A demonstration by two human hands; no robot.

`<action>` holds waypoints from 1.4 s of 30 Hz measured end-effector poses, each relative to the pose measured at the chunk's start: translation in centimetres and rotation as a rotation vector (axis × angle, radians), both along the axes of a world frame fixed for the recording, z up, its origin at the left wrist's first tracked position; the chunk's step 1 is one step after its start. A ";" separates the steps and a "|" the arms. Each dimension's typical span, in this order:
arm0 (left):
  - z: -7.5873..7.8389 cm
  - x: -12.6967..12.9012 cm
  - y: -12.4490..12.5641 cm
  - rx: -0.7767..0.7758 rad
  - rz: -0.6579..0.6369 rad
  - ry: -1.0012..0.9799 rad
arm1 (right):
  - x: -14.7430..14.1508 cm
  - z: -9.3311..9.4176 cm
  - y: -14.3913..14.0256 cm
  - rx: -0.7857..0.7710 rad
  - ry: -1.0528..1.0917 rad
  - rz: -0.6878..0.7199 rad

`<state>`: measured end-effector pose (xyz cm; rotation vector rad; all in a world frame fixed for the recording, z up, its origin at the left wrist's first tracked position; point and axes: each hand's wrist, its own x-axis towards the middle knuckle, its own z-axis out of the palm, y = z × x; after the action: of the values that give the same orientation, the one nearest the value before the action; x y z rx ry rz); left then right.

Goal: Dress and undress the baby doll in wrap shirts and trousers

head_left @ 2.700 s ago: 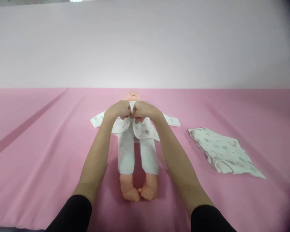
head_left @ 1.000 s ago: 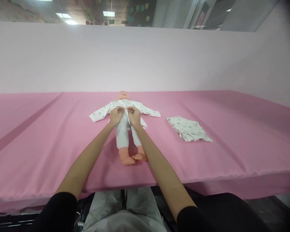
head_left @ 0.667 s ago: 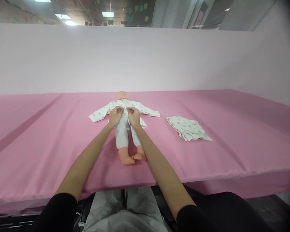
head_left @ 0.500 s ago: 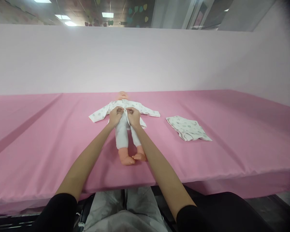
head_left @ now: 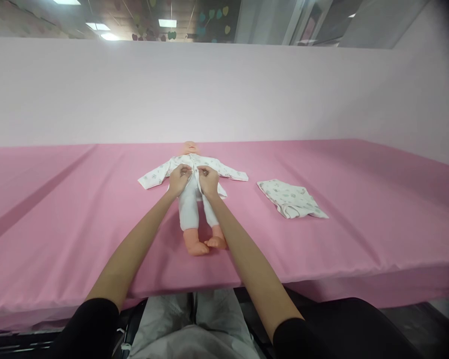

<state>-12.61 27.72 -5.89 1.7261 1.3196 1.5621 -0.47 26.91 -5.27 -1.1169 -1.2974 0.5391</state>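
A baby doll point(head_left: 196, 248) lies on its back, feet toward me, its head at the far side. It wears a white printed baby shirt point(head_left: 224, 170) with both sleeves spread out sideways, and its legs are covered in white down to the ankles. My left hand point(head_left: 179, 180) pinches the left front edge of the shirt over the doll's belly. Opposite it, my right hand point(head_left: 208, 181) pinches the right front edge. A narrow gap runs between the two edges. My fingers hide any fastener there.
To the right of the doll lies a folded white printed garment point(head_left: 292, 199). The pink cloth point(head_left: 78, 224) covers the table, with its front edge close to my lap. A white partition point(head_left: 209, 94) rises behind the table.
My right hand has moved slightly right, so the gap between my fingertips is a little wider. The doll and the folded garment have stayed in place.
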 end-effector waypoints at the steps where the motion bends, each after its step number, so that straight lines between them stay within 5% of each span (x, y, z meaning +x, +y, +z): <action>1: 0.0 0.0 0.1 -0.004 -0.019 -0.028 | 0.0 0.0 0.0 -0.003 -0.019 0.018; 24: 0.9 0.2 -0.8 -0.047 -0.071 -0.149 | -0.2 -0.1 -0.1 -0.013 0.090 0.194; 42: 1.4 0.3 -1.4 -0.110 -0.086 -0.197 | 0.0 0.5 -0.5 -0.104 -0.108 0.122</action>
<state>-12.29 26.30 -4.45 1.5011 1.1954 1.5376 -0.52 26.40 -4.79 -1.1706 -1.4520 0.6505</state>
